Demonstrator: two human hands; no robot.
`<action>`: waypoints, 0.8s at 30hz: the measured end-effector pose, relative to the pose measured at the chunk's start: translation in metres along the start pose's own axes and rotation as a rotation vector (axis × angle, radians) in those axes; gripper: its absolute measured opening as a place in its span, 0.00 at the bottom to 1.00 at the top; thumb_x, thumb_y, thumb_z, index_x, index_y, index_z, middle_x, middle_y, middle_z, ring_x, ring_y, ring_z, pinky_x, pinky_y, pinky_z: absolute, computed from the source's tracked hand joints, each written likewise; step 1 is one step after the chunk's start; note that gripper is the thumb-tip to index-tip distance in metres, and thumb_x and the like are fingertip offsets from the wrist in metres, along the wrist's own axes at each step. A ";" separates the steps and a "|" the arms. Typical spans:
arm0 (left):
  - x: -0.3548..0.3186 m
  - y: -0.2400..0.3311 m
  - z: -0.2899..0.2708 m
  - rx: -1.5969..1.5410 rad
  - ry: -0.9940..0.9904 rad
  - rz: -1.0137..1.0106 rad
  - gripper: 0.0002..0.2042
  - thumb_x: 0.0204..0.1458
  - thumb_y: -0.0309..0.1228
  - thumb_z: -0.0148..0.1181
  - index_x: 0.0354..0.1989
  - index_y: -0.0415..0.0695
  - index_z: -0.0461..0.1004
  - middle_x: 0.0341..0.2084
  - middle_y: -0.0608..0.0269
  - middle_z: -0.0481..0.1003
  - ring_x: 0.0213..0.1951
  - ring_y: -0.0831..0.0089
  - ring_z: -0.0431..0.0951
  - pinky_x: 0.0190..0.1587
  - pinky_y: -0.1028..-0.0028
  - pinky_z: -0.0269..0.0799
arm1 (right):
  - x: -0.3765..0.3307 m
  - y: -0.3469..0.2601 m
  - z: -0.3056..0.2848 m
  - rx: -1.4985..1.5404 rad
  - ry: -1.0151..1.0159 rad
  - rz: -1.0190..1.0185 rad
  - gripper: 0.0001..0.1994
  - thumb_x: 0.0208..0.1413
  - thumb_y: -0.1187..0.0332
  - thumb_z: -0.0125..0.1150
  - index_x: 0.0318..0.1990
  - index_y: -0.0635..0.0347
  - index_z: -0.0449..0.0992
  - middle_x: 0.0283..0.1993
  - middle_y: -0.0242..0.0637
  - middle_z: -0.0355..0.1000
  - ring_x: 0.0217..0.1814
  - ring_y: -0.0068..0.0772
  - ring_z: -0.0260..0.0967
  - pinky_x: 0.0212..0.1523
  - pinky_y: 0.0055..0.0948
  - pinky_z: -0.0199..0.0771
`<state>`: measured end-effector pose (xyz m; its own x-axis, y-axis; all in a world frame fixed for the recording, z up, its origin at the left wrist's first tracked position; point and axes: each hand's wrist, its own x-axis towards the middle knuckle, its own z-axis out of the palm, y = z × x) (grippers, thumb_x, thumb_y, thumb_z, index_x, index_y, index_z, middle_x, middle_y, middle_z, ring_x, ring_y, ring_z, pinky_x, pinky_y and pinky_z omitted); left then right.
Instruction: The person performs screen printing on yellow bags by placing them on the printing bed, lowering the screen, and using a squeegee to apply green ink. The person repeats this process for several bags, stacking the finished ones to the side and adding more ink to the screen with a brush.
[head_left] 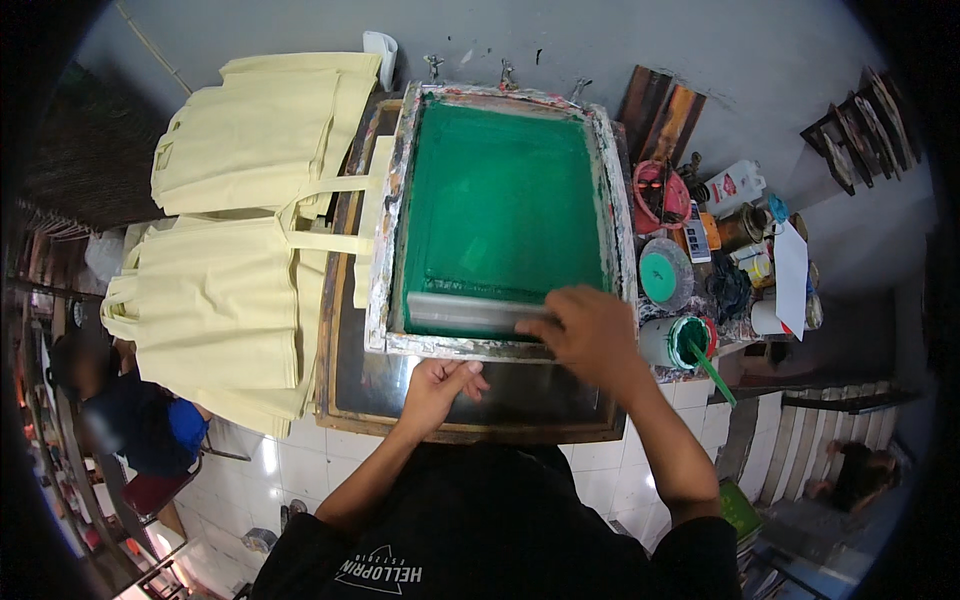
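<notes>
A screen printing frame (500,348) with paint-stained edges lies before me, its mesh (505,200) coated in green ink. Along the near end of the mesh rests a squeegee (465,312), pale and straight, and my right hand (590,335) grips its right end. Just below the frame's near edge, my left hand (440,392) has its fingers curled and thumb showing; it appears to hold that edge, though part of the grip is hidden. A cream tote bag (376,215) sticks out from under the frame's left side, mostly covered.
Stacked cream tote bags (215,300) lie on the left. On the right stand an ink tub (680,342) with a green stick, a bowl of green ink (660,275), a red basket (660,195), a phone (696,232) and a white jug (737,184). A person (140,420) sits at left.
</notes>
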<state>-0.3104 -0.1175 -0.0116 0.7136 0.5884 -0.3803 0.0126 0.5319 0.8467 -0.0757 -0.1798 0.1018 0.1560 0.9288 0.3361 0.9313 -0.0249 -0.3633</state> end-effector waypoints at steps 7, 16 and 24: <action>-0.002 -0.005 -0.001 0.031 0.011 0.017 0.13 0.65 0.33 0.60 0.34 0.34 0.79 0.26 0.56 0.81 0.27 0.75 0.79 0.35 0.74 0.75 | 0.004 0.012 0.033 -0.131 0.089 -0.142 0.19 0.54 0.52 0.69 0.26 0.55 0.70 0.24 0.36 0.68 0.27 0.42 0.70 0.28 0.39 0.69; -0.001 0.008 -0.005 -0.036 -0.056 -0.126 0.14 0.65 0.33 0.58 0.37 0.32 0.80 0.32 0.50 0.83 0.28 0.71 0.82 0.35 0.72 0.79 | 0.169 0.157 0.063 -0.222 0.121 -0.151 0.25 0.58 0.42 0.61 0.35 0.58 0.78 0.34 0.42 0.78 0.40 0.50 0.78 0.38 0.48 0.75; -0.010 0.036 -0.007 -0.329 -0.192 -0.375 0.18 0.67 0.33 0.53 0.57 0.30 0.72 0.50 0.38 0.79 0.48 0.55 0.84 0.50 0.65 0.81 | 0.238 0.170 0.055 -0.202 -0.114 0.102 0.30 0.52 0.35 0.63 0.40 0.57 0.83 0.36 0.46 0.81 0.42 0.55 0.79 0.44 0.51 0.76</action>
<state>-0.3222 -0.1005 0.0201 0.8180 0.2159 -0.5331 0.0931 0.8650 0.4931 0.1015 0.0575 0.0727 0.2250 0.9532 0.2019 0.9613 -0.1833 -0.2058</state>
